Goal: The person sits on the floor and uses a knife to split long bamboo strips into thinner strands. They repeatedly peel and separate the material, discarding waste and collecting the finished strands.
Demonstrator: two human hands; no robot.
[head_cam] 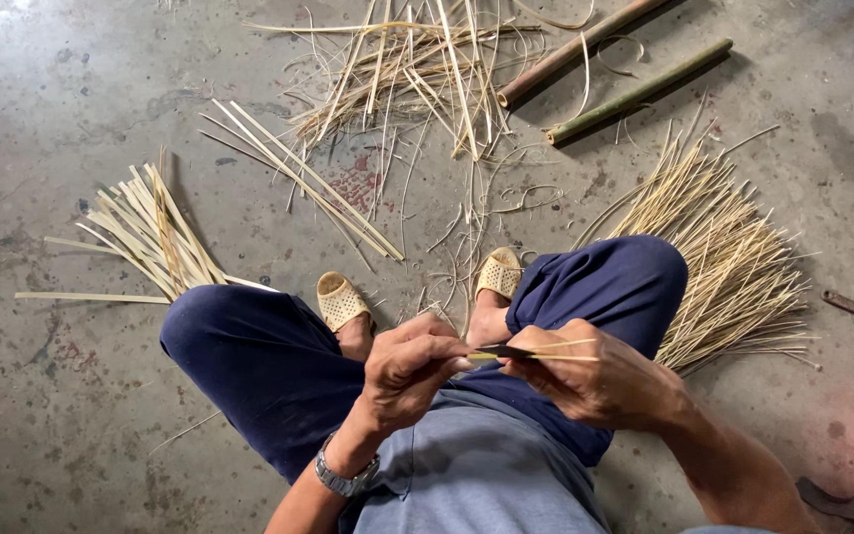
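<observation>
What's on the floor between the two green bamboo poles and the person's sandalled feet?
Head view: between the two green bamboo poles and the woven tan sandals, the grey concrete floor holds a loose pile of pale split bamboo strips and thin curled shavings.

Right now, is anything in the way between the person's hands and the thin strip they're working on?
Nothing visible: both the left hand and right hand already pinch the thin bamboo strip, with a dark blade between them.

bamboo poles [635, 94]: 2 | woven sandals [340, 300]: 2 | hands [409, 368]: 2 | wristwatch [344, 479]: 1
</observation>
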